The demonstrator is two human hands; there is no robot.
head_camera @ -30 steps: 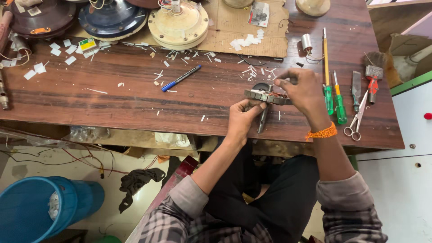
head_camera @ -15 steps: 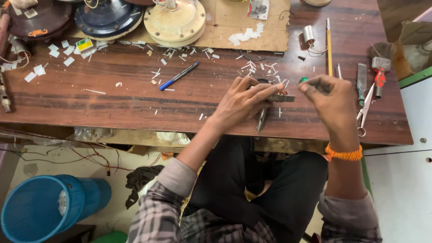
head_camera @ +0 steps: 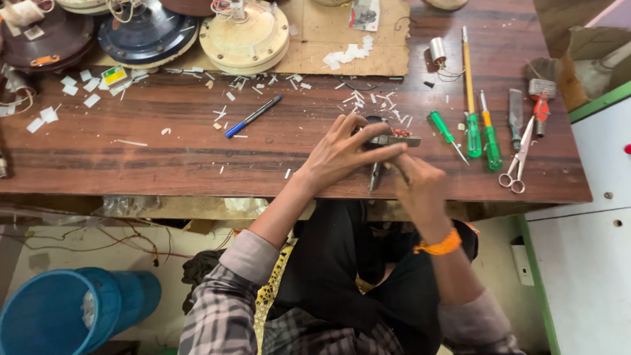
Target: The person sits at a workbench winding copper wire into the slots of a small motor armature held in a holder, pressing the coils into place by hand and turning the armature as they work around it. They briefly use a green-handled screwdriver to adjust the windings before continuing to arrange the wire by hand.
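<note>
**Small metal part held at the front edge of the counter, work in progress**

At the far left of the wooden counter (head_camera: 131,154) lie white paper scraps (head_camera: 66,98), and behind them stand round fan motor housings, one dark blue (head_camera: 144,33) and one cream (head_camera: 244,36). A blue pen (head_camera: 253,116) lies at a slant between them and the hands.

The left hand (head_camera: 342,154) is half closed, its fingers spread over a small metal part (head_camera: 388,139) with reddish copper winding; it presses and steadies it. The right hand (head_camera: 420,187) is curled just beside it, below and to the right. It seems to grip something thin, but what it is I cannot tell.

The part sits near the front edge of the counter, in the middle. Its long axis runs left to right, and a flat metal end points right, toward the green screwdrivers (head_camera: 483,135) and the scissors (head_camera: 516,164).

In my judgement the work is in its middle: the part is in hand, tools lie out, many cut scraps show, and the housings are not closed.
</note>
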